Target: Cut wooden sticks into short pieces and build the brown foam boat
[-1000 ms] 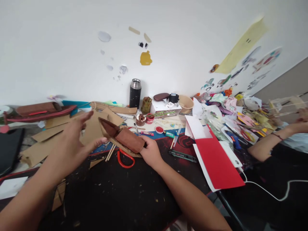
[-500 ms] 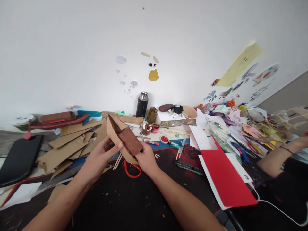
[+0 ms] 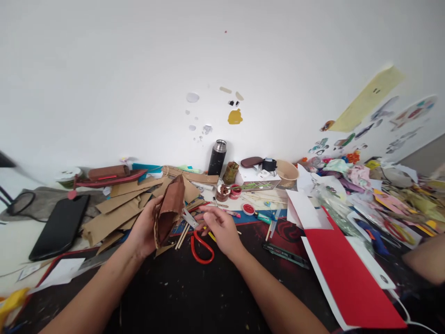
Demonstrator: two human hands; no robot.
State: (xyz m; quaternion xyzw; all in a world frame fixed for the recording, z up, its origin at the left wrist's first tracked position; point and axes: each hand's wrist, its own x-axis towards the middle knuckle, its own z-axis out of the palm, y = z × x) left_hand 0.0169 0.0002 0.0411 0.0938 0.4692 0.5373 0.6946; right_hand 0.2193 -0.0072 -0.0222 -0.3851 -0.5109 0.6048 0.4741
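My left hand (image 3: 148,227) is closed around a brown-painted cardboard model boat (image 3: 174,202), tilted up so that its hollow end faces me. To the right of it my right hand (image 3: 220,229) hovers with loosely bent fingers apart, and nothing shows in them. Right below those fingers lie red-handled scissors (image 3: 202,255); their blades point up toward the model, and I cannot tell whether the fingertips touch them. A yellow strip is partly hidden under the right hand. Thin wooden sticks (image 3: 182,236) lie between the two hands.
Cardboard pieces (image 3: 114,211) and a black phone (image 3: 60,227) lie left. A finished red-brown model boat (image 3: 111,178) sits behind them. A black flask (image 3: 217,158) and open paint jars (image 3: 223,192) stand at the back. Red paper (image 3: 354,273) and a cutter (image 3: 285,255) lie right, near another person's arm (image 3: 427,260).
My right hand has let go of the cardboard boat and moved beside the scissors. The left hand alone now holds the boat, turned more upright. The view has shifted left.
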